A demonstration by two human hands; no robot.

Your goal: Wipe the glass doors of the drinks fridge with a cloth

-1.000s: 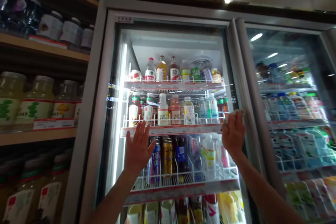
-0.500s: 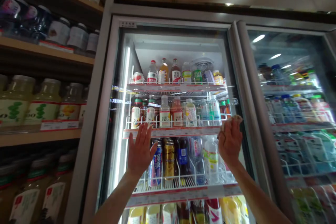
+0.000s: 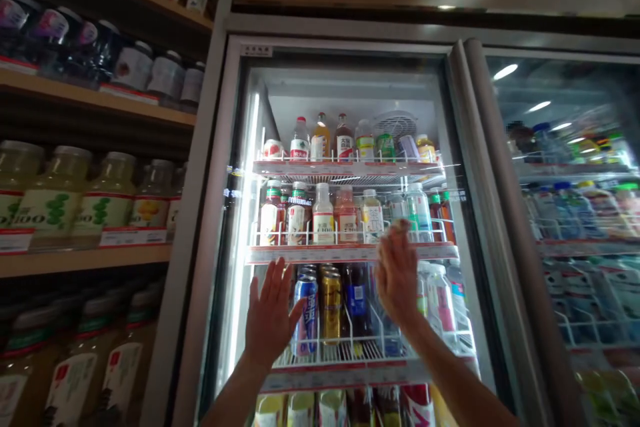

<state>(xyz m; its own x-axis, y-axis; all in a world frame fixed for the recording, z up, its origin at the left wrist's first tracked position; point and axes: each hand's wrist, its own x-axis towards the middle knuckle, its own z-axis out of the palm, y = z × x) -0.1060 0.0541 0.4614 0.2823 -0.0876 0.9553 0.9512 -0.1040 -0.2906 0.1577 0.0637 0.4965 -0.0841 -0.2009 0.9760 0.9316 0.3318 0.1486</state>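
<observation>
My left hand lies flat and open against the glass door of a lit drinks fridge, fingers spread, level with the shelf of cans. Higher and to the right, my right hand presses on the same glass. A small pale cloth shows under its fingertips, at the height of the bottle shelf. The door is closed, with bottles and cans in rows behind it.
A second glass-doored fridge stands to the right, reflecting ceiling lights. Wooden shelves on the left hold large jars and bottles of pale drink. A metal door post separates the two doors.
My right hand has slid left across the glass with the cloth, from the door's right edge toward the middle. The left hand has stayed flat on the glass. The view shifted slightly left.
</observation>
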